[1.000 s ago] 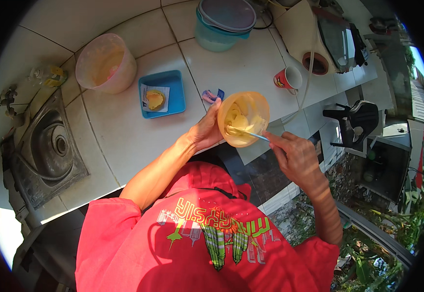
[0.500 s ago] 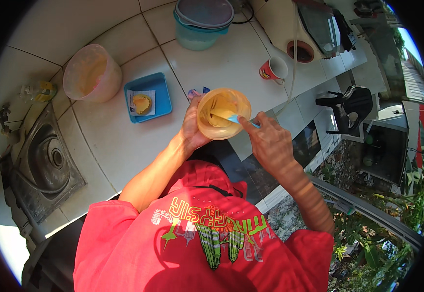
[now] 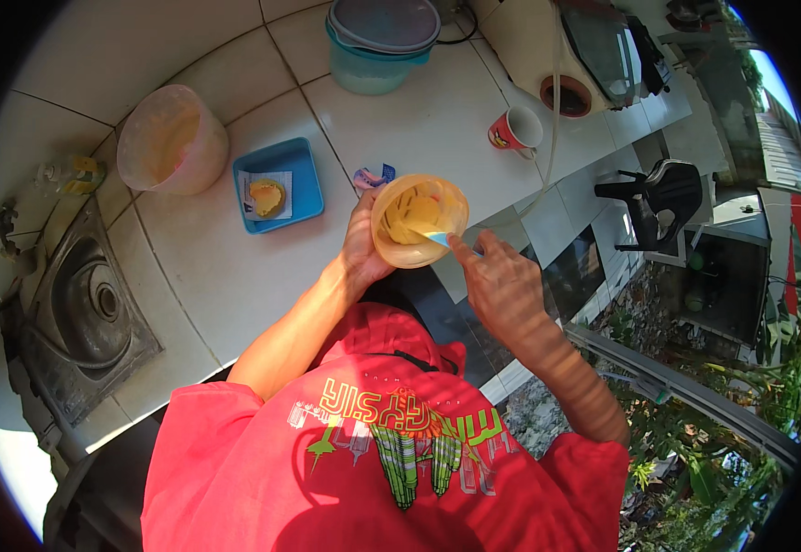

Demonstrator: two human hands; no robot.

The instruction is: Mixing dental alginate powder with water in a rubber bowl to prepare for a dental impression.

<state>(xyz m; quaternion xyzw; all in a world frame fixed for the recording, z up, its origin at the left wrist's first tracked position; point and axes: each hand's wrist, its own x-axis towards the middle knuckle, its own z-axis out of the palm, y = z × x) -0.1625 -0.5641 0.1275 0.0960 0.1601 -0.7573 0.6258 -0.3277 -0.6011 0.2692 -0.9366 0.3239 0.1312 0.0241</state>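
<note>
My left hand (image 3: pixel 362 247) is wrapped round the side of a translucent orange plastic bowl (image 3: pixel 406 258), held up and tilted in front of my chest. Thick yellow mixture (image 3: pixel 409 226) coats the bowl's inside. In my right hand (image 3: pixel 503 287) is the handle of a light-blue and white spatula (image 3: pixel 438 238), its far end down in the mixture. Just behind the bowl lies a small pink and blue packet (image 3: pixel 374 177). Further left on the counter, a blue tray (image 3: pixel 312 175) carries a round yellow piece of food (image 3: pixel 267 197) on printed paper.
A cloudy plastic tub (image 3: pixel 147 156) and a steel sink (image 3: pixel 97 308) are at left. A lidded teal container (image 3: pixel 377 72) stands at the back. A red and white mug (image 3: pixel 513 131) sits near the counter's right edge. A black plastic chair (image 3: pixel 662 204) is beyond it.
The bowl has tipped and shifted slightly toward me. My right hand has moved a little left and down, and the spatula has swept to another part of the mixture.
</note>
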